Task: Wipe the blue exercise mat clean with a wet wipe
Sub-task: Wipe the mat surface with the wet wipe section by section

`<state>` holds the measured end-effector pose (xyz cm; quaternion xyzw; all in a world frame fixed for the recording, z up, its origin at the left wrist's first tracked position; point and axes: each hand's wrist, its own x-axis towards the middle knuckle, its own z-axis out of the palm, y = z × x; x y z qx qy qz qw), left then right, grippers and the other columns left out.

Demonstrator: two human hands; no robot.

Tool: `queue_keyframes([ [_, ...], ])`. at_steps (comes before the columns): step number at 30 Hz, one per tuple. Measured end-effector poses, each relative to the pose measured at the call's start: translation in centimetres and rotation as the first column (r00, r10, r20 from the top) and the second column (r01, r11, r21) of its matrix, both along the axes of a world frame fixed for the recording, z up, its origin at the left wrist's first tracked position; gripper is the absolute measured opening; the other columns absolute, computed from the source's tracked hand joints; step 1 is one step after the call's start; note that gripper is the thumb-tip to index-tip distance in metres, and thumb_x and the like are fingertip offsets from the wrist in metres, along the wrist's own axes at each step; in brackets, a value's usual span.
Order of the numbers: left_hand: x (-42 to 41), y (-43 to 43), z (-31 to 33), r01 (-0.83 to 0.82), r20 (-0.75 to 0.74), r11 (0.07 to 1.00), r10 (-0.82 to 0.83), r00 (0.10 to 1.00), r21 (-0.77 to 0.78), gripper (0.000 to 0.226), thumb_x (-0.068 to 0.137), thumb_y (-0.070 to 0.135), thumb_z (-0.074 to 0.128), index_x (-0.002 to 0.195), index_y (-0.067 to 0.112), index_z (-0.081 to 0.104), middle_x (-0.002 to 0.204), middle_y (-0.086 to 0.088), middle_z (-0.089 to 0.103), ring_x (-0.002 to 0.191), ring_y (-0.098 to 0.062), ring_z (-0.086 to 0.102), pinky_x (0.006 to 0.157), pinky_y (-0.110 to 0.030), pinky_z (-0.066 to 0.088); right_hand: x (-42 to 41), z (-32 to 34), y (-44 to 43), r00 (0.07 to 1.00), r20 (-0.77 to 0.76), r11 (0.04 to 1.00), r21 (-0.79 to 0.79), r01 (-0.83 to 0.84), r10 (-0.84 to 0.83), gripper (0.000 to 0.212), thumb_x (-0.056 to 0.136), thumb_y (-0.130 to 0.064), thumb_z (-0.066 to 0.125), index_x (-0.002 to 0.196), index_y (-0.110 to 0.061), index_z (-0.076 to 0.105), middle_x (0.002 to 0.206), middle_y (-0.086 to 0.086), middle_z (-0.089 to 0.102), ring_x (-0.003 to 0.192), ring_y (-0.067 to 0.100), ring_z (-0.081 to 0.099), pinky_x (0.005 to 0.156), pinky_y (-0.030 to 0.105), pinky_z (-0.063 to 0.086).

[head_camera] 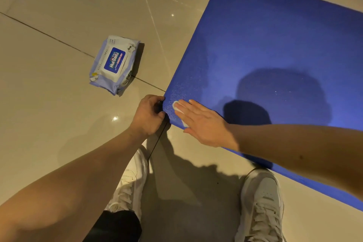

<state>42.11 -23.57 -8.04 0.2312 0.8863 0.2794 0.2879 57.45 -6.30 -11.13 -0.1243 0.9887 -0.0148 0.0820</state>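
tiled floor [49, 104], wipe pack [114, 65] left of mat [275, 45] running up-right; left hand [148, 115] grips its corner, right hand [200, 122] flat on wipe [175, 105].

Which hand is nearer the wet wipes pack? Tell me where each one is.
Left. The left hand grips the corner of the mat nearest the pack; the right hand presses the wet wipe onto the mat, farther off.

Blue mat [265, 45], white wipe [176, 106], beige floor tiles [49, 104].
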Motion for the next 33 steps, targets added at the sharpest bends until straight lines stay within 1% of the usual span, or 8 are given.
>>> queue_keyframes([
  [3, 0.1, 0.7, 0.3, 0.026, -0.020, 1.000, -0.026, 0.999, 0.010, 0.045, 0.085, 0.009, 0.072, 0.128, 0.011, 0.060, 0.128, -0.006, 0.053, 0.114, -0.021, 0.056, 0.100, -0.030, 0.051, -1.6, 0.4, 3.6, 0.981, 0.034, 0.982, 0.019, 0.190, -0.191, 0.069, 0.107, -0.042, 0.035, 0.161, -0.003, 0.018, 0.169, 0.013, 0.017, 0.157, 0.031, 0.012, 0.128, 0.045, 0.010],
  [7, 0.6, 1.9, 1.0, 0.071, -0.069, 0.997, -0.073, 0.995, -0.030, 0.047, 0.086, 0.008, 0.065, 0.132, 0.010, 0.058, 0.131, -0.009, 0.051, 0.122, -0.027, 0.051, 0.106, -0.041, 0.047, -1.6, 0.8, 3.4, 0.908, 0.067, 0.910, 0.005, 0.414, -0.413, 0.069, 0.109, -0.044, 0.025, 0.162, -0.003, 0.007, 0.170, 0.013, 0.006, 0.158, 0.031, 0.001, 0.128, 0.044, 0.002],
  [16, 1.6, 2.6, 1.9, 0.137, -0.098, 0.973, -0.157, 0.983, -0.186, 0.058, 0.086, 0.011, 0.062, 0.142, 0.005, 0.049, 0.139, -0.017, 0.049, 0.129, -0.035, 0.042, 0.110, -0.042, 0.040, 3.4, 1.9, -1.2, 0.960, 0.092, 0.931, -0.237, 0.279, -0.264, 0.065, 0.107, -0.038, 0.028, 0.160, -0.001, 0.022, 0.169, 0.013, 0.016, 0.157, 0.028, 0.010, 0.128, 0.044, 0.013],
  [20, 2.0, 2.7, 2.1, 0.166, -0.100, 0.960, -0.192, 0.976, -0.225, 0.059, 0.089, 0.012, 0.061, 0.146, 0.006, 0.043, 0.144, -0.015, 0.043, 0.131, -0.034, 0.036, 0.112, -0.038, 0.035, 2.4, 4.1, -0.6, 0.869, 0.201, 0.680, -0.552, 0.482, -0.453, 0.058, 0.098, -0.010, 0.059, 0.152, -0.003, 0.041, 0.156, 0.013, 0.044, 0.146, 0.030, 0.036, 0.123, 0.039, 0.026],
  [24, 2.1, 2.8, 2.1, 0.167, -0.096, 0.960, -0.192, 0.977, -0.226, 0.062, 0.091, 0.015, 0.061, 0.148, 0.008, 0.040, 0.147, -0.014, 0.040, 0.132, -0.035, 0.033, 0.112, -0.038, 0.031, 2.7, 5.4, 0.3, 0.723, 0.367, 0.359, -0.682, 0.637, -0.586, 0.050, 0.092, -0.005, 0.069, 0.139, -0.012, 0.056, 0.131, -0.002, 0.056, 0.129, 0.019, 0.049, 0.104, 0.022, 0.043],
  [26, 2.1, 2.8, 2.1, 0.175, -0.096, 0.958, -0.201, 0.975, -0.229, 0.062, 0.091, 0.016, 0.060, 0.150, 0.008, 0.039, 0.148, -0.014, 0.039, 0.133, -0.035, 0.033, 0.113, -0.038, 0.030, 2.6, 5.7, 0.8, 0.677, 0.389, 0.290, -0.689, 0.664, -0.625, 0.044, 0.092, -0.008, 0.070, 0.134, -0.014, 0.059, 0.123, -0.006, 0.056, 0.121, 0.017, 0.053, 0.100, 0.022, 0.047],
  [30, 2.1, 2.8, 1.8, 0.162, -0.095, 0.961, -0.187, 0.978, -0.223, 0.063, 0.092, 0.018, 0.060, 0.150, 0.008, 0.038, 0.148, -0.014, 0.038, 0.133, -0.034, 0.032, 0.114, -0.039, 0.031, 2.1, 6.7, 2.2, 0.547, 0.443, 0.178, -0.639, 0.748, -0.710, 0.032, 0.102, -0.009, 0.053, 0.132, -0.013, 0.064, 0.111, -0.005, 0.062, 0.092, 0.007, 0.055, 0.073, -0.005, 0.035],
  [33, 2.0, 2.8, 1.7, 0.137, -0.105, 0.969, -0.161, 0.981, -0.206, 0.061, 0.092, 0.018, 0.061, 0.149, 0.007, 0.040, 0.148, -0.013, 0.039, 0.135, -0.032, 0.031, 0.115, -0.038, 0.030, 1.3, 6.8, 3.3, 0.540, 0.411, 0.240, -0.587, 0.774, -0.735, 0.049, 0.102, -0.004, 0.043, 0.149, -0.019, 0.048, 0.130, -0.001, 0.065, 0.107, 0.012, 0.065, 0.092, 0.014, 0.047],
])
